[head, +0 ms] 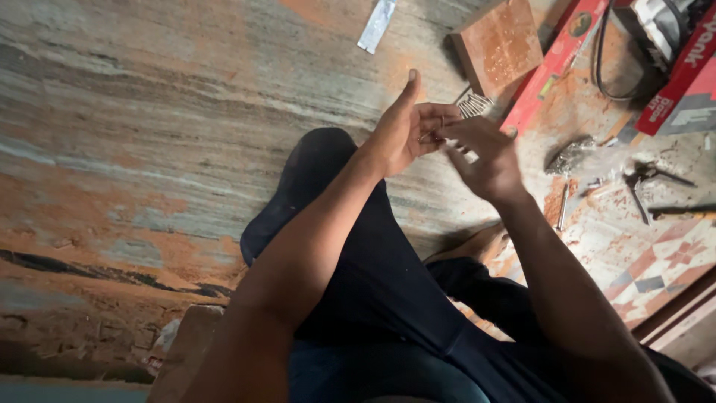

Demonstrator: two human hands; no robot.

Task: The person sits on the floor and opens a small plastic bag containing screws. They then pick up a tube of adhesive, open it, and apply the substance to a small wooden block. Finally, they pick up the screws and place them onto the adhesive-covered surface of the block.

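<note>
Two hands [403, 134] [485, 157], one wooden block [498, 46], two red boxes [556, 63] [682, 75], one foil strip [377, 25].

Thin shiny metal nails [435, 133]; rough, dusty stone floor [149, 112].

Brick [498, 46] beside red box [556, 63]; black cable [605, 67]; pliers [643, 183] on patterned tile [656, 261].

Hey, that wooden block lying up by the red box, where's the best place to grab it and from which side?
Probably across the wooden block's two long side faces, coming down from above. It lies flat on the floor with its broad face up; the red box crowds its right edge, so its left and near sides look more open.
</note>
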